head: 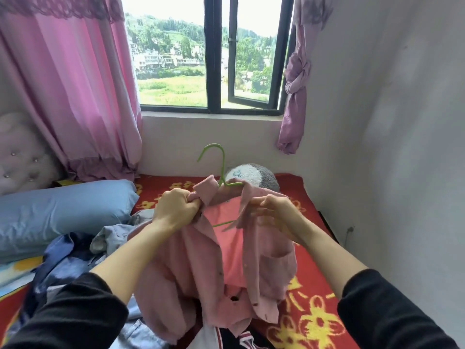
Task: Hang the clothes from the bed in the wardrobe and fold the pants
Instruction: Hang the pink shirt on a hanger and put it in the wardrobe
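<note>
A pink button-up shirt [261, 268] hangs on a green hanger [221, 162], held up above the bed. The hanger's hook sticks out above the collar, and its lower bar shows inside the open front. My left hand [176, 207] grips the shirt's left shoulder by the collar. At the right shoulder, my right hand [274, 215] pinches the fabric with blurred fingers. A heap of blue and grey clothes [83, 250] lies on the bed to the left. A white garment with dark red trim [226, 336] lies below the shirt.
The bed carries a red blanket with yellow flowers [312, 311]. A blue pillow [63, 210] lies at the left, and a grey and white plush toy [254, 176] sits behind the shirt. Pink curtains [75, 96] flank a window [214, 59]; a white wall [390, 147] stands close on the right.
</note>
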The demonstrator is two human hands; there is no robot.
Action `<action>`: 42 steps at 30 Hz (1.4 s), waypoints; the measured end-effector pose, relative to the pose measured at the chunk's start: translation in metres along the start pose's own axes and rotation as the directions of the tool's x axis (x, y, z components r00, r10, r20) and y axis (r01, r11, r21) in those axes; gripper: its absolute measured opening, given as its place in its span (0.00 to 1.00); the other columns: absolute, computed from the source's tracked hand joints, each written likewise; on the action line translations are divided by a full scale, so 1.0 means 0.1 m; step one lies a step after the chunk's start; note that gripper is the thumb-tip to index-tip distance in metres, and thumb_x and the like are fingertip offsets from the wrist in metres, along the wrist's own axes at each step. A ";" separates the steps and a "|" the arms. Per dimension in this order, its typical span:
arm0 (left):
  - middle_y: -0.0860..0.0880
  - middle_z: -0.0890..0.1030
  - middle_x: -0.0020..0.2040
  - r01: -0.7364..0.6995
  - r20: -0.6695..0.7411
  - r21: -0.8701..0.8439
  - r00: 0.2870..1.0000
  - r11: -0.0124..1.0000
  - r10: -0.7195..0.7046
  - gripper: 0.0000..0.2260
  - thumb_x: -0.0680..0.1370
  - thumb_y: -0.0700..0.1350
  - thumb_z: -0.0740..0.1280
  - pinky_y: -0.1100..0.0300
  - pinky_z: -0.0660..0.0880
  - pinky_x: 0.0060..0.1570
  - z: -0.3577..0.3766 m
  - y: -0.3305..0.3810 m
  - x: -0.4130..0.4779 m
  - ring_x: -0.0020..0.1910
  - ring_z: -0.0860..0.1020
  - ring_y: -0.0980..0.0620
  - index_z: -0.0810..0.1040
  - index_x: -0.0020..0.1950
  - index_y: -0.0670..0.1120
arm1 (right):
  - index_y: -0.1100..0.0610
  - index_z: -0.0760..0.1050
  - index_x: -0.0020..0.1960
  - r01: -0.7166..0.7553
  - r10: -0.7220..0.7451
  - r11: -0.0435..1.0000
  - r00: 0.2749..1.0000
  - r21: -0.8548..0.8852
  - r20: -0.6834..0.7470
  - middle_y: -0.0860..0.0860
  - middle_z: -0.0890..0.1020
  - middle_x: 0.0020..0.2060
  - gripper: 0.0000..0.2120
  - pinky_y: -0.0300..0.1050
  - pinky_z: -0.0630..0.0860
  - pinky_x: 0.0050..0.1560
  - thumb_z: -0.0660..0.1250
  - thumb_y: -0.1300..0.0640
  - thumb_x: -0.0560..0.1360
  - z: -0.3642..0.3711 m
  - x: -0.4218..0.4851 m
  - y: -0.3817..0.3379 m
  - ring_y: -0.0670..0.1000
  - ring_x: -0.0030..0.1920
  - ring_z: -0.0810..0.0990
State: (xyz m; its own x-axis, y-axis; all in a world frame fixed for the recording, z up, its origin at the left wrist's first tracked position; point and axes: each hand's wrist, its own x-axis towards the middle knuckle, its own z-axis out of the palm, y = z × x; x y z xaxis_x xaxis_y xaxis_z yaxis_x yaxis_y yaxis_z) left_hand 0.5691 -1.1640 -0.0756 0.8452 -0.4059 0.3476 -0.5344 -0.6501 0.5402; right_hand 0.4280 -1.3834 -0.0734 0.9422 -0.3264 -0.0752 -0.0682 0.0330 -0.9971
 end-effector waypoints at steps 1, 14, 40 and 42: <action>0.50 0.71 0.23 -0.001 -0.022 -0.026 1.000 1.000 0.000 0.17 0.69 0.54 0.62 0.56 0.65 0.33 -0.07 0.01 0.01 0.36 0.77 0.40 0.70 0.24 0.46 | 0.59 0.82 0.50 0.090 -0.101 0.991 0.988 -0.099 -0.120 0.55 0.83 0.50 0.15 0.39 0.75 0.41 0.60 0.68 0.71 0.01 0.05 -0.04 0.50 0.45 0.81; 0.51 0.58 0.20 -0.109 -0.375 -0.213 0.927 0.971 0.022 0.15 0.66 0.53 0.64 0.63 0.59 0.24 -1.47 0.26 0.08 0.24 0.58 0.53 0.66 0.22 0.49 | 0.49 0.61 0.70 0.282 -0.770 0.351 0.629 -0.893 -0.104 0.49 0.67 0.66 0.21 0.57 0.46 0.70 0.60 0.50 0.78 0.52 0.38 -1.16 0.51 0.70 0.62; 0.45 0.83 0.38 0.395 -0.756 -0.006 0.600 0.919 -0.262 0.07 0.76 0.45 0.69 0.60 0.71 0.41 -3.78 -0.21 -3.83 0.37 0.75 0.54 0.84 0.40 0.47 | 0.56 0.67 0.45 0.965 -0.761 0.162 0.255 -0.205 0.597 0.56 0.78 0.51 0.05 0.52 0.59 0.53 0.57 0.56 0.79 3.97 -1.94 -1.36 0.57 0.57 0.71; 0.51 0.83 0.41 0.457 -0.772 0.038 0.578 0.889 -0.264 0.05 0.76 0.45 0.70 0.61 0.72 0.47 -3.95 -0.31 -4.26 0.44 0.78 0.53 0.85 0.48 0.51 | 0.55 0.67 0.45 0.952 -0.740 0.258 0.304 -0.164 0.601 0.56 0.78 0.51 0.06 0.52 0.59 0.55 0.57 0.56 0.80 4.29 -2.14 -1.29 0.57 0.57 0.71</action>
State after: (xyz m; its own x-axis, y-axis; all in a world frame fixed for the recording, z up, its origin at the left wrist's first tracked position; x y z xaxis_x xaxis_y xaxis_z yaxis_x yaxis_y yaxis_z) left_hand 0.2224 -0.7172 0.0624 0.6245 0.4332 0.6499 -0.0882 -0.7877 0.6098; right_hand 0.3762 -0.9129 0.0750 0.5337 0.4437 0.7199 0.8258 -0.4568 -0.3307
